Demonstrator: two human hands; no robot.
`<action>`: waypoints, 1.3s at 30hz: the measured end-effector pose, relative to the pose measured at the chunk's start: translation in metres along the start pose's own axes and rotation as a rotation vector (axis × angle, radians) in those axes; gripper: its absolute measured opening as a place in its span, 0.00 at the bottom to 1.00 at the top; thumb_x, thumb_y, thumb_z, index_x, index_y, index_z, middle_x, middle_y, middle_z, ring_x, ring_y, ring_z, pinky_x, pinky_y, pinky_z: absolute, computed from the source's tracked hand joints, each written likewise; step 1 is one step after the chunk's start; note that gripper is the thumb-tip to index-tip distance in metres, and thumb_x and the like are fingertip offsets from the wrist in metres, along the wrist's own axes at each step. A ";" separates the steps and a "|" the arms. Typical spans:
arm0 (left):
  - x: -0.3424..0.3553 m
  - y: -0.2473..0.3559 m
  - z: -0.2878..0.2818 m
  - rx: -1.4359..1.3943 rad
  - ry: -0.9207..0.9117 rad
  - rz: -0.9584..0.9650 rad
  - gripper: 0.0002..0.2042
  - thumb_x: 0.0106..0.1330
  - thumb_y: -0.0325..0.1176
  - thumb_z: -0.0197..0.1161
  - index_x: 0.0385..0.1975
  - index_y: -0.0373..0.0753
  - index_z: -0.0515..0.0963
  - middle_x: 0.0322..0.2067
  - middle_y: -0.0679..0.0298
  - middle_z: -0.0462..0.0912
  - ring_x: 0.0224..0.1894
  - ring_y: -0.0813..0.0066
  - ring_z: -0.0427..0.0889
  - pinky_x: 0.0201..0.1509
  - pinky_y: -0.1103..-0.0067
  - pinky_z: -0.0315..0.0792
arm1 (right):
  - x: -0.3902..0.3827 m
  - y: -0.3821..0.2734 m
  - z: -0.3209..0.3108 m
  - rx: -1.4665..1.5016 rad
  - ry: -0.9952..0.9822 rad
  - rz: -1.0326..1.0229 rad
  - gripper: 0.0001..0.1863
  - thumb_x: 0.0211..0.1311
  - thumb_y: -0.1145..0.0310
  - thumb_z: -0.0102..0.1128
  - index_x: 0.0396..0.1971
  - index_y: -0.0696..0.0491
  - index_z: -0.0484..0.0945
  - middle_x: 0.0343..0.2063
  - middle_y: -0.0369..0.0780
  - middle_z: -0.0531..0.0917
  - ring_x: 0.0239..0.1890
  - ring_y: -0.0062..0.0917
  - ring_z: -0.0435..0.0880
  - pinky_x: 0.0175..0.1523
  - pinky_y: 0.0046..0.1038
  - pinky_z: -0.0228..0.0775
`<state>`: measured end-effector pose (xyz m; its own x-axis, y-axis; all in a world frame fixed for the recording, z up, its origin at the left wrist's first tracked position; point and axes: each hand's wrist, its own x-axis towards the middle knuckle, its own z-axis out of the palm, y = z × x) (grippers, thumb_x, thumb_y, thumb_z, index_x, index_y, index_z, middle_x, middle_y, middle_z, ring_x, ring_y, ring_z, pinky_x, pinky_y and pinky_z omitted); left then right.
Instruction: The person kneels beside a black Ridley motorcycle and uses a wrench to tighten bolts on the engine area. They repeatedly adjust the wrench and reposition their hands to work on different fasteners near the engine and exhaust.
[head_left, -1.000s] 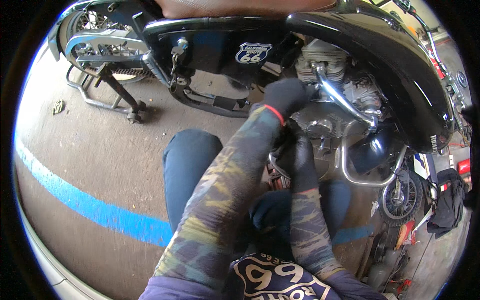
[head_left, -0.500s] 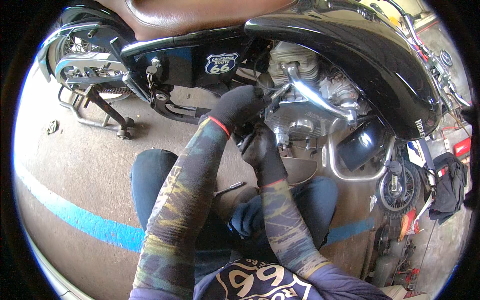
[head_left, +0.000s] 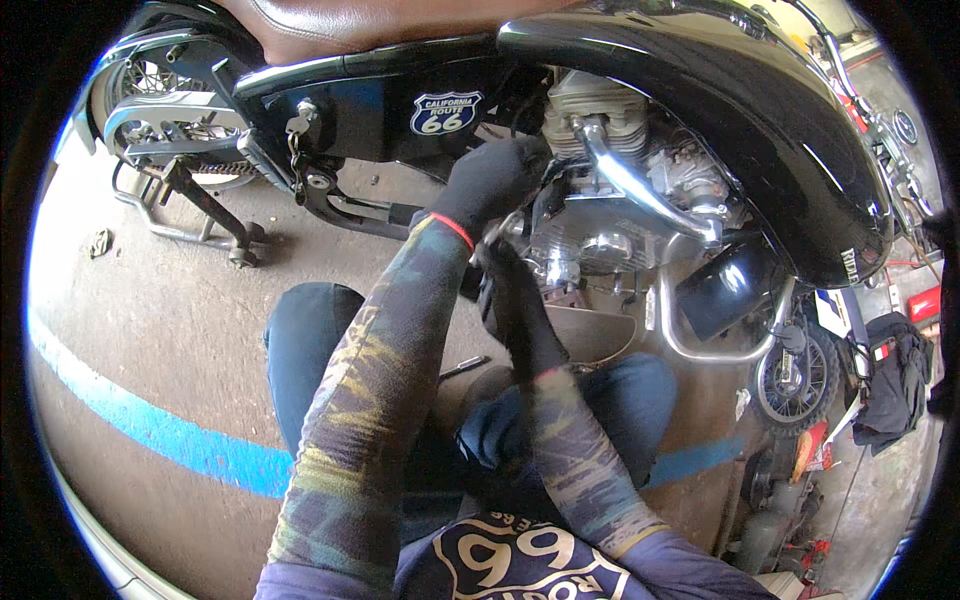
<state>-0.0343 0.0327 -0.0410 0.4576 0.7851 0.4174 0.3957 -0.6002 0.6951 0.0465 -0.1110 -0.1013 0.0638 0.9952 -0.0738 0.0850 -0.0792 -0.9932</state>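
Note:
A black motorcycle with a brown leather seat [head_left: 330, 30] and black tank [head_left: 690, 90] stands across the far side. My left hand [head_left: 495, 178], in a black glove, is closed beside the engine [head_left: 600, 110], close to a dark part at its left edge. Its fingertips face away, so what they grip is hidden. Just below, my right hand [head_left: 512, 300], gloved the same way, has its fingers curled by a small shiny metal piece [head_left: 512, 226]; what lies inside them cannot be made out. A chrome exhaust pipe [head_left: 630, 180] runs right of both hands.
A slim metal tool [head_left: 464, 367] lies on the floor between my knees. A metal stand [head_left: 210, 215] supports the rear. A silver footboard [head_left: 595, 333] juts out near my right forearm. At the right are a spoked wheel [head_left: 797, 385] and a dark cloth [head_left: 893, 385].
My right hand has tilted and dropped slightly away from the left, and a shiny metal piece now shows between them. The left hand has shifted slightly up and right.

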 end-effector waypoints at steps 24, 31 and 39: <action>0.020 0.028 0.053 -0.885 -0.033 -0.253 0.09 0.74 0.36 0.58 0.44 0.37 0.77 0.37 0.69 0.81 0.45 0.80 0.80 0.49 0.75 0.76 | -0.073 0.094 -0.026 -0.070 -0.371 0.197 0.14 0.77 0.58 0.50 0.47 0.54 0.75 0.35 0.39 0.80 0.40 0.29 0.82 0.49 0.33 0.74; 0.004 -0.010 0.036 -0.271 -0.193 0.076 0.21 0.77 0.50 0.53 0.43 0.34 0.77 0.34 0.65 0.76 0.33 0.77 0.80 0.33 0.80 0.75 | -0.059 0.076 -0.029 -0.125 -0.345 0.041 0.14 0.77 0.58 0.50 0.46 0.54 0.76 0.33 0.38 0.80 0.38 0.28 0.81 0.46 0.32 0.73; -0.007 0.005 0.031 -0.235 -0.292 -0.029 0.32 0.70 0.51 0.58 0.62 0.26 0.70 0.57 0.51 0.79 0.56 0.62 0.78 0.59 0.71 0.70 | -0.052 0.068 -0.024 -0.156 -0.293 -0.036 0.15 0.78 0.57 0.50 0.45 0.54 0.76 0.31 0.37 0.79 0.35 0.28 0.81 0.43 0.32 0.72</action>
<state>-0.0113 0.0196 -0.0587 0.6698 0.7044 0.2349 0.2341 -0.5005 0.8335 0.0724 -0.1699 -0.1632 -0.2289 0.9698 -0.0843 0.2342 -0.0292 -0.9717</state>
